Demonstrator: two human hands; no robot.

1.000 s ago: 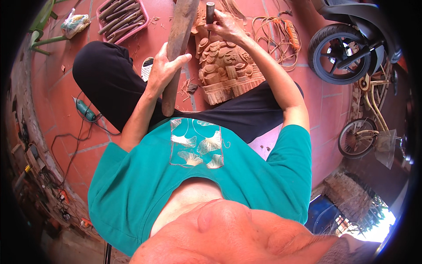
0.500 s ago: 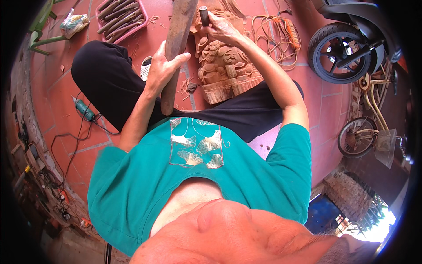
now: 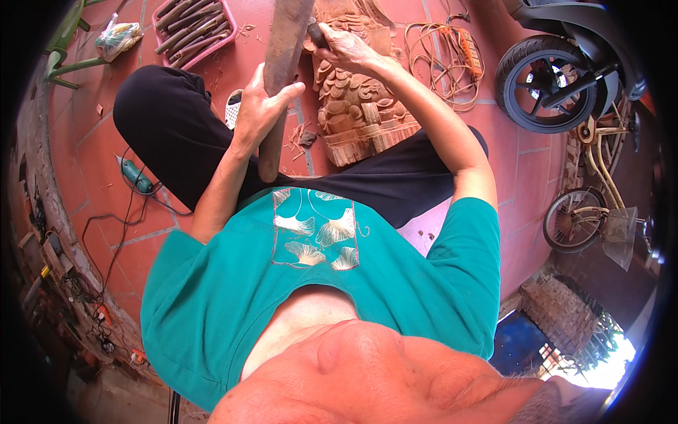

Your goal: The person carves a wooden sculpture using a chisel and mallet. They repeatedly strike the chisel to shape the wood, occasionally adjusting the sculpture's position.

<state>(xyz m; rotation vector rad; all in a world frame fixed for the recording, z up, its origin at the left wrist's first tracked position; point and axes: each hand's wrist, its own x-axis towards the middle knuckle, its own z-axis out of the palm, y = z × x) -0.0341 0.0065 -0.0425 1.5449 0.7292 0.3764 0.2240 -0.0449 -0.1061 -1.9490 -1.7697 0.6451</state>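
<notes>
My left hand [image 3: 260, 109] grips the narrow lower part of a long wooden mallet [image 3: 288, 42], its thumb lying across the front. The mallet's wide end runs out past the top edge. In my right hand [image 3: 345, 51], fingers closed, is a chisel [image 3: 316, 33] with a dark round handle tilted toward the mallet; its blade is hidden. The handle's end is close beside the mallet, and I cannot tell whether they touch. A carved wooden panel [image 3: 357, 95] with raised relief lies beyond my crossed legs, below the right hand.
A pink basket [image 3: 232, 35] of several long-handled tools stands far left, near a plastic bag [image 3: 118, 41] and green chair [image 3: 65, 60]. A corded teal power tool [image 3: 135, 177] lies left. An orange power strip [image 3: 470, 53], motorbike wheel [image 3: 544, 85] and bicycle [image 3: 575, 219] are at right. Wood shavings [image 3: 304, 136] litter the tiles.
The chisel handle has tipped left toward the mallet, and my right hand has shifted slightly left with it. The mallet has moved slightly; my left hand keeps its grip.
</notes>
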